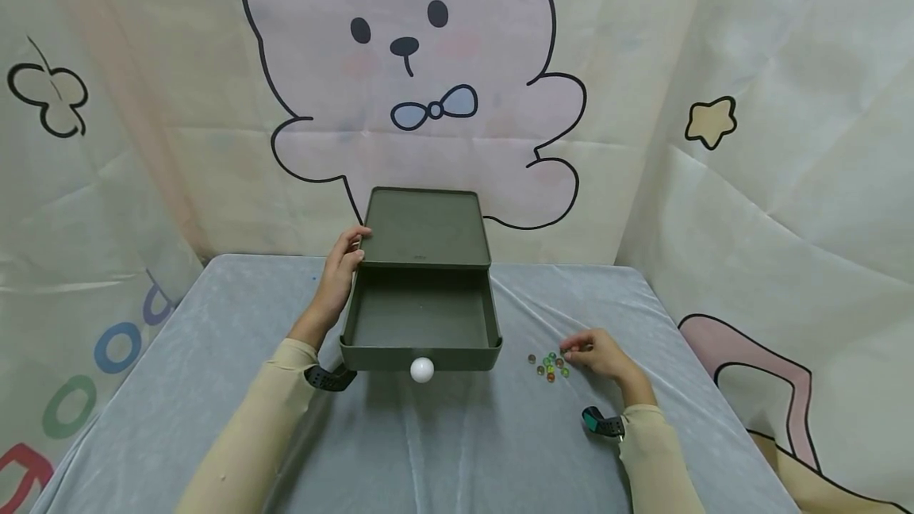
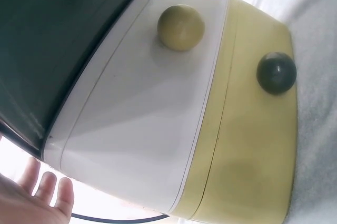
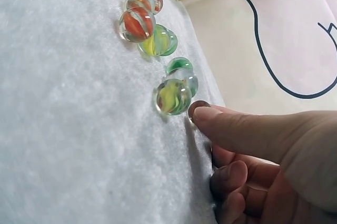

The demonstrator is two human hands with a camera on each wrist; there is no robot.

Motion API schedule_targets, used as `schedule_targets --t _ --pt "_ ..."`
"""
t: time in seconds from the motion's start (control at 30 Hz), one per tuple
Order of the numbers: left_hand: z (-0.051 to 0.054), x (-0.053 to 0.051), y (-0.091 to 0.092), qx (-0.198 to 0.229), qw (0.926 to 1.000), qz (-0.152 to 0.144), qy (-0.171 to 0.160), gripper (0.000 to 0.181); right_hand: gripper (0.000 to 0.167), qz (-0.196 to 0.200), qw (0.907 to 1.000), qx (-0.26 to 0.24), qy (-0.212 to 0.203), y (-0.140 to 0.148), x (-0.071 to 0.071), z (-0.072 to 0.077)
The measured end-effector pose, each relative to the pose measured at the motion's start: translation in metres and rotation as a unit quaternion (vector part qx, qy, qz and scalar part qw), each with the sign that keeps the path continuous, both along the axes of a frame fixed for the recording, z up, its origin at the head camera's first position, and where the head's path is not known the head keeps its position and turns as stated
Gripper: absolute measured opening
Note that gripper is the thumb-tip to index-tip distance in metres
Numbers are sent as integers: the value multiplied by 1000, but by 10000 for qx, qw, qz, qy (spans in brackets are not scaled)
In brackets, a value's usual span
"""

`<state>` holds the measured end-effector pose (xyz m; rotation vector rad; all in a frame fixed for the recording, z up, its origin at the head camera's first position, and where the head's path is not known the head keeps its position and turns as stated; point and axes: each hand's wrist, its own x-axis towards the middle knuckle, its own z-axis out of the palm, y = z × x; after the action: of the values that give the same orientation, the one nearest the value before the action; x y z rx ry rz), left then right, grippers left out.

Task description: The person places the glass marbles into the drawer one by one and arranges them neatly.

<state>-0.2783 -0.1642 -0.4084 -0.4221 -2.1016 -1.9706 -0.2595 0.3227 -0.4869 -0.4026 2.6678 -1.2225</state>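
A stack of drawers has a dark green top drawer [image 1: 421, 359] pulled out, its inside bare, with a white round knob [image 1: 422, 370]. My left hand [image 1: 343, 268] rests against the left side of the stack near its top; in the left wrist view its fingers [image 2: 46, 186] touch or nearly touch the side. Right of the drawers lie several glass marbles [image 1: 551, 377]. At their right edge my right hand [image 1: 598, 353] has thumb and fingertips on a brownish marble [image 3: 198, 109]; whether it is lifted is unclear.
Below the green drawer are a white drawer [image 2: 131, 98] with a yellowish knob and a yellow drawer [image 2: 247, 145] with a dark knob. A grey-blue cloth [image 1: 178, 411] covers the table. Printed fabric [image 1: 614, 22] hangs behind and at the sides.
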Motion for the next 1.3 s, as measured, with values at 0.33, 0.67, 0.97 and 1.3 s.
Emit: schedule_targets --t 0.33,0.67,0.97,1.3 --pt "-1 0 0 7 10000 23 -11 44 17 -58 9999 129 53 0 -3 -1" --pt "-1 0 1 39 10000 37 -26 44 15 157 9968 -310 720 -1 -1 5" --pt "-1 -1 1 48 10000 37 -27 44 14 -66 9945 26 1043 -14 2 22" --pt "0 0 1 69 9999 34 -97 44 17 -171 9944 183 1027 -28 5 34"
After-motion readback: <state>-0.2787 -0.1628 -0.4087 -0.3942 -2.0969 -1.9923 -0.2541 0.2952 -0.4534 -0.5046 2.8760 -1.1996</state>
